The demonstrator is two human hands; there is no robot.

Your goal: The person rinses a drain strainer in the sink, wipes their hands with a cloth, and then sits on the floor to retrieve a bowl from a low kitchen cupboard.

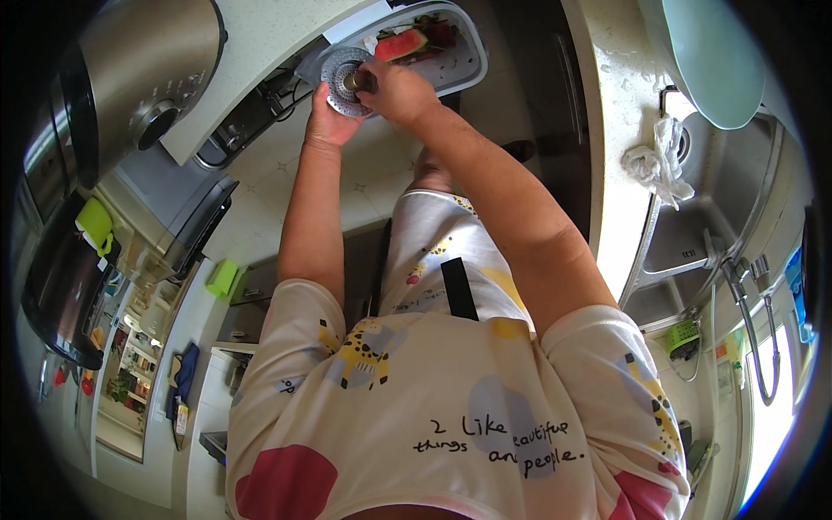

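Observation:
My left hand [330, 123] grips the rim of a round perforated metal sink strainer [335, 68], with the thumb on its near-left edge. My right hand [404, 94] closes its fingers around the strainer's dull brownish centre knob [353, 80]. Both hands are at the near-left side of a grey-white waste bin [480, 55]. Inside the bin lie a red piece of watermelon [400, 45] and darker food scraps, partly behind the right hand. A clear plastic bag edge [311, 64] shows left of the strainer.
At right, a stainless double sink [676, 240] has a faucet [741, 286], a crumpled white cloth or bag [660, 162] and a pale green basin [715, 58] around it. A large metallic appliance [143, 71] stands on the left counter [260, 39].

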